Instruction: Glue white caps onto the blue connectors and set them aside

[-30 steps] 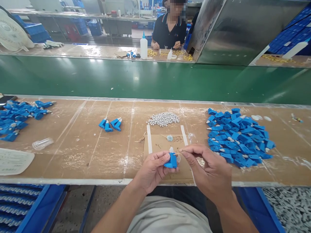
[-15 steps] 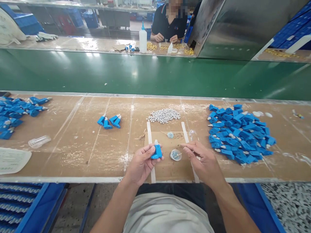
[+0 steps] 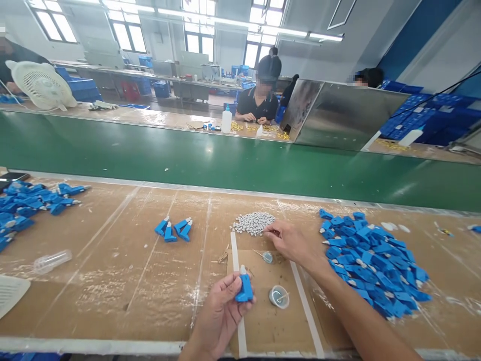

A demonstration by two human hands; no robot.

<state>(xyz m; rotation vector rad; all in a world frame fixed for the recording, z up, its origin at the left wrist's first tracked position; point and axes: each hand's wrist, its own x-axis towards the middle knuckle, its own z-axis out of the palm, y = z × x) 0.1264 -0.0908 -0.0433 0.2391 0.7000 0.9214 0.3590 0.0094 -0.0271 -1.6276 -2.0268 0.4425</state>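
Note:
My left hand (image 3: 225, 306) holds a blue plastic part (image 3: 245, 289) with a pale tip pointing up, over the front of the table. My right hand (image 3: 289, 240) reaches to the right edge of a pile of small grey-white pieces (image 3: 253, 223); its fingers are pinched together, and what lies between them is too small to make out. Below it stand a round cup of clear bluish stuff (image 3: 278, 297) with a stick in it and a smaller dish (image 3: 267, 257). To the right lies a large heap of blue parts (image 3: 372, 255).
A few blue parts (image 3: 169, 231) lie left of centre, and another heap (image 3: 26, 203) at the far left, near a clear plastic tube (image 3: 52, 261). Beyond the green belt (image 3: 188, 160), a person (image 3: 257, 105) works beside a white bottle (image 3: 226, 120).
The view has tilted up. My right hand has moved from beside the cup forward to the grey-white pile. My left hand still holds the blue part.

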